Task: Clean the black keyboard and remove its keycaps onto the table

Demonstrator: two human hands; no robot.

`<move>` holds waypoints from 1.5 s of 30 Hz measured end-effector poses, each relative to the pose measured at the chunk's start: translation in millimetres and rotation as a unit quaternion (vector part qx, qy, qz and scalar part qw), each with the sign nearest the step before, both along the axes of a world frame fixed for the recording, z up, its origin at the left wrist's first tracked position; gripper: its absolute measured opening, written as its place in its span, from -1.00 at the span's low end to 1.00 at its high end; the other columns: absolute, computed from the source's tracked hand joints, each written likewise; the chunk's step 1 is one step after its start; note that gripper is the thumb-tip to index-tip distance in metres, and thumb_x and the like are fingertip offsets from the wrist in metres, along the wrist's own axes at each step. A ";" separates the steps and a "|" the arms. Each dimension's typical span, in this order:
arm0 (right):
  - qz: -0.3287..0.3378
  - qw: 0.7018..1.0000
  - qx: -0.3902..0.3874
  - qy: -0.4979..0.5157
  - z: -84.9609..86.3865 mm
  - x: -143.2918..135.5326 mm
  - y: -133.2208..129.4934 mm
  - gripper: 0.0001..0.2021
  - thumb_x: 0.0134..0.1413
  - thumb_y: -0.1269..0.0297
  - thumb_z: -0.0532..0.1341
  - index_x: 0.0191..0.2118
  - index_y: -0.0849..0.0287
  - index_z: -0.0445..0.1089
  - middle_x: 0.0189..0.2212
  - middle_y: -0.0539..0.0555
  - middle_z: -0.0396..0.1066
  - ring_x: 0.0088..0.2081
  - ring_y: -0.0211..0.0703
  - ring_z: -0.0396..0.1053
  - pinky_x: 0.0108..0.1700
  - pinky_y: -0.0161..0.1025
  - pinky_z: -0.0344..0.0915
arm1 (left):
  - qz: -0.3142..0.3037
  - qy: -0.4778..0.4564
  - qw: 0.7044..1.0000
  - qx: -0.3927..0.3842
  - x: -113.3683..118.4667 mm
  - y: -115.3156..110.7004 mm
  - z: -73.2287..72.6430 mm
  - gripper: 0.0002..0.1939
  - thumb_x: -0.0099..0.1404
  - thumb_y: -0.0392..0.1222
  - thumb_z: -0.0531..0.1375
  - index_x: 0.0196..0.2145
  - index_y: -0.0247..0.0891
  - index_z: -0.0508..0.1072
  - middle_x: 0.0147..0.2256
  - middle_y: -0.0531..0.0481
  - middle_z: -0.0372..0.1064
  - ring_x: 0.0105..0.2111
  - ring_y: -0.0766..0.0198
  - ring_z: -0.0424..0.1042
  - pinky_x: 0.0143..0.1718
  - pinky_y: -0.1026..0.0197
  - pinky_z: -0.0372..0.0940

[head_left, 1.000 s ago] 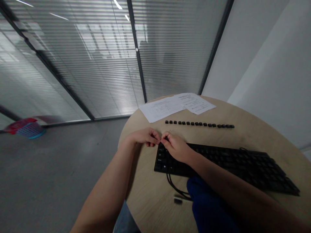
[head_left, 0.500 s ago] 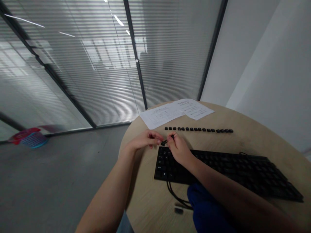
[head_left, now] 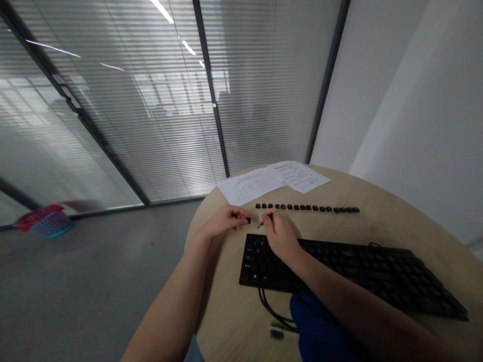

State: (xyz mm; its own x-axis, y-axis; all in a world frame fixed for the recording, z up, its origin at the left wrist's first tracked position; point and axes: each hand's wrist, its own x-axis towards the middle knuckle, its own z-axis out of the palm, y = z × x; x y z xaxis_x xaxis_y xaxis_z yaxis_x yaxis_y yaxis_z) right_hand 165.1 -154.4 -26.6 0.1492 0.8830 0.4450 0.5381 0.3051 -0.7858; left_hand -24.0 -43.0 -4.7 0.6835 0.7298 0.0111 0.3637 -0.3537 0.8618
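Observation:
Between the thumb and fingers of my left hand (head_left: 229,219) is a small black keycap (head_left: 248,220), held just beyond the keyboard's left end. My right hand (head_left: 278,230) pinches a thin dark tool (head_left: 260,224) whose narrow tip points down and left; most of it is hidden in my fingers, so I cannot tell its exact kind. The tip and the keycap are a short gap apart. Below my hands lies a black keyboard (head_left: 350,266), partly covered by my right forearm. Behind them runs a row of several black keycaps (head_left: 302,207) on the table.
Printed papers (head_left: 252,185) lie at the far edge of the round wooden table (head_left: 222,322). The keyboard's cable (head_left: 268,307) loops near the front, with a dark plug (head_left: 276,334) beside it. A red and blue basket (head_left: 49,221) stands on the floor, left.
The keycap and the tool's tip, close together before, are now apart. My left hand keeps the keycap. The whole view has shifted slightly.

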 end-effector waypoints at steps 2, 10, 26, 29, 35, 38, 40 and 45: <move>-0.015 1.000 0.001 0.013 5.1 1.4 0.1 -0.79 0.34 0.12 -0.02 -0.24 0.09 0.24 -0.45 0.06 0.42 -0.39 -0.03 0.41 -0.33 -0.18 0.22 | 0.051 0.004 0.997 0.049 1.4 9.9 -6.4 -0.67 0.19 -0.07 0.29 -0.14 -0.32 0.59 -0.30 -0.07 0.53 -0.40 0.30 0.40 -0.40 0.28 0.33; -0.005 0.998 0.058 0.030 77.6 28.1 -21.6 -0.78 0.36 0.06 0.01 -0.22 0.07 0.23 -0.47 -0.01 0.35 -0.47 -0.16 0.30 -0.40 -0.24 0.17 | 0.077 0.093 0.974 0.194 13.5 44.6 -21.5 -0.72 0.21 -0.23 0.21 -0.13 -0.28 0.61 -0.19 -0.07 0.59 -0.23 0.19 0.49 -0.10 0.18 0.34; -0.018 0.998 0.068 0.009 71.8 50.5 -36.4 -0.75 0.32 0.04 0.10 -0.31 0.07 0.29 -0.61 -0.05 0.24 -0.57 -0.21 0.20 -0.51 -0.25 0.09 | 0.067 0.161 0.932 0.317 0.7 45.9 -35.4 -0.65 0.23 -0.25 0.28 -0.01 -0.10 0.59 -0.09 -0.04 0.57 -0.01 0.08 0.43 0.18 -0.01 0.13; -0.012 0.997 0.075 0.014 70.0 49.8 -38.5 -0.74 0.32 0.02 0.11 -0.30 0.07 0.30 -0.62 -0.07 0.22 -0.59 -0.22 0.18 -0.52 -0.25 0.08 | 0.072 0.159 0.934 0.312 1.0 45.5 -35.0 -0.61 0.23 -0.23 0.30 0.03 -0.12 0.57 -0.10 -0.05 0.57 -0.03 0.07 0.44 0.16 -0.01 0.15; 0.090 0.995 -0.012 0.028 44.8 34.7 -30.8 -0.73 0.36 0.02 0.05 -0.27 0.08 0.28 -0.60 -0.08 0.23 -0.57 -0.23 0.21 -0.51 -0.28 0.13 | 0.067 0.163 0.934 0.311 9.3 39.6 -34.2 -0.64 0.25 -0.20 0.29 0.02 -0.16 0.57 -0.10 -0.08 0.57 -0.01 0.04 0.43 0.21 -0.06 0.12; 0.134 0.989 -0.066 0.017 21.5 23.8 -24.0 -0.76 0.37 0.07 0.02 -0.25 0.08 0.27 -0.58 -0.08 0.25 -0.55 -0.22 0.24 -0.46 -0.28 0.17 | 0.060 0.126 0.934 0.329 15.9 29.3 -28.9 -0.66 0.24 -0.22 0.29 -0.01 -0.18 0.57 -0.01 -0.12 0.52 0.07 0.02 0.38 0.22 -0.06 0.10; 0.147 0.985 -0.086 0.007 8.4 18.6 -20.8 -0.77 0.38 0.09 0.01 -0.25 0.09 0.26 -0.57 -0.08 0.26 -0.53 -0.21 0.26 -0.44 -0.27 0.18 | 0.048 0.095 0.941 0.322 18.9 20.4 -22.2 -0.70 0.26 -0.24 0.26 -0.04 -0.20 0.58 -0.04 -0.13 0.53 0.02 0.05 0.40 0.16 -0.01 0.17; 0.128 0.988 -0.088 -0.001 -2.0 15.9 -19.2 -0.79 0.38 0.12 0.00 -0.23 0.09 0.25 -0.55 -0.08 0.27 -0.50 -0.18 0.29 -0.40 -0.25 0.19 | -0.075 0.043 0.990 0.110 18.5 2.7 -6.8 -0.76 0.32 -0.10 0.22 -0.19 -0.29 0.59 -0.48 0.05 0.39 -0.46 0.32 0.33 -0.36 0.26 0.22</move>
